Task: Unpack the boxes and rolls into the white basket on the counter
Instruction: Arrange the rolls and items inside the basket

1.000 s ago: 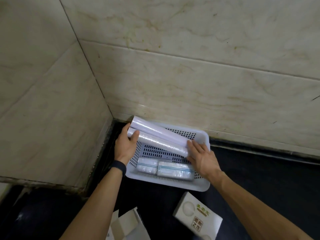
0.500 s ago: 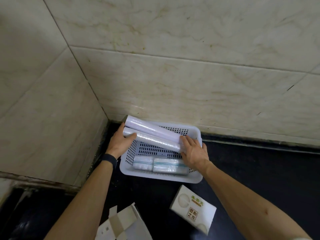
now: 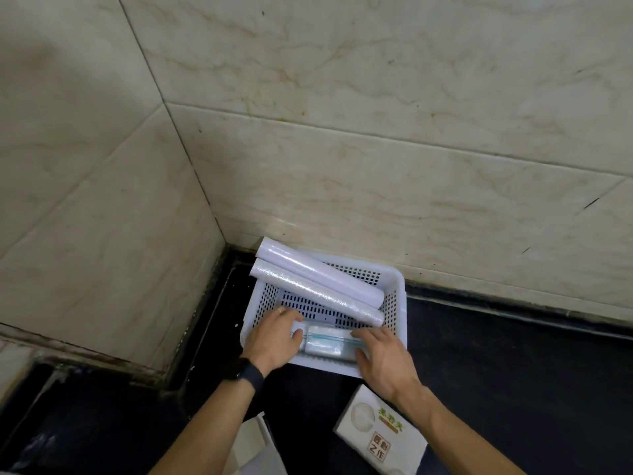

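**White basket in bench corner: both hands at near packs**

Location: white perforated plastic basket (image 3: 399, 305) on dark glossy bench (image 3: 496, 371), pushed into corner formed by two cream marble-tiled walls (image 3: 376, 132).

Contents, far half: two long white film-wrapped rolls (image 3: 320, 284) laid side by side, touching along their length, running diagonally. Left ends propped on far-left rim and projecting past it; right ends down inside, near right wall of basket.

Contents, near half: clear-wrapped white packs with a teal stripe (image 3: 325, 342), flat on basket floor along near wall.

Left hand (image 3: 275, 339): palm down over left end of packs, fingers curled loosely and touching wrapping; closed grip cannot be confirmed. Ring on one finger; black band (image 3: 245, 373) on wrist.

Right hand (image 3: 385, 359): palm down at right end of packs, fingers spread and extended, resting on wrapping and over near rim. Open, nothing grasped.

Outside basket, near side: white cardboard box with green and brown printing (image 3: 380, 437) flat on bench, just beside right forearm. Opened white carton with raised flaps (image 3: 255, 450) at bottom edge of view, partly hidden by left forearm.
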`<move>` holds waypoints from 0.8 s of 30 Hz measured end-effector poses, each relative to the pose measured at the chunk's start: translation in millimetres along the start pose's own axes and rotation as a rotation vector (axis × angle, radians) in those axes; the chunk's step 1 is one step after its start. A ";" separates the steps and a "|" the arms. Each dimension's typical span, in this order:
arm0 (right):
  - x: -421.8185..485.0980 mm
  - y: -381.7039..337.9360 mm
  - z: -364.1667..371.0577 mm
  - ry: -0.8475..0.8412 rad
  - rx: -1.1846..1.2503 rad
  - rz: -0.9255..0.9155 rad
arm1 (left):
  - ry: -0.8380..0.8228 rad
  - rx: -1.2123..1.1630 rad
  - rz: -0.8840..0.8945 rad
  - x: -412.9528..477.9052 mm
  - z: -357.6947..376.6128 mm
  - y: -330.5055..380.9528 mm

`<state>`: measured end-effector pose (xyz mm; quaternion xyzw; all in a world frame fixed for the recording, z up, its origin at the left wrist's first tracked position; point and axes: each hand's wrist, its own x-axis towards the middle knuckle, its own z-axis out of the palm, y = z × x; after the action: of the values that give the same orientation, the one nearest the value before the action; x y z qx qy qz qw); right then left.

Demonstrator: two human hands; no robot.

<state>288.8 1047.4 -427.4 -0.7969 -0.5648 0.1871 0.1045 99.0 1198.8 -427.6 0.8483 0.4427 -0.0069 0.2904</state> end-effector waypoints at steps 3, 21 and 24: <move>14.9 -4.1 -2.6 -0.085 0.089 0.133 | -0.185 0.112 -0.051 25.0 5.8 -2.3; 38.3 -10.8 -2.7 -0.333 -0.234 0.138 | -0.067 0.300 -0.001 -9.4 -80.3 -5.0; 50.2 -22.0 -1.4 -0.405 -0.138 0.136 | -0.005 -0.040 -0.021 -24.8 -102.4 -31.0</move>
<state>285.1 1102.1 -426.8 -0.7845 -0.5309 0.3106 -0.0786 35.4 1245.0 -351.0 0.8376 0.4510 -0.0033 0.3082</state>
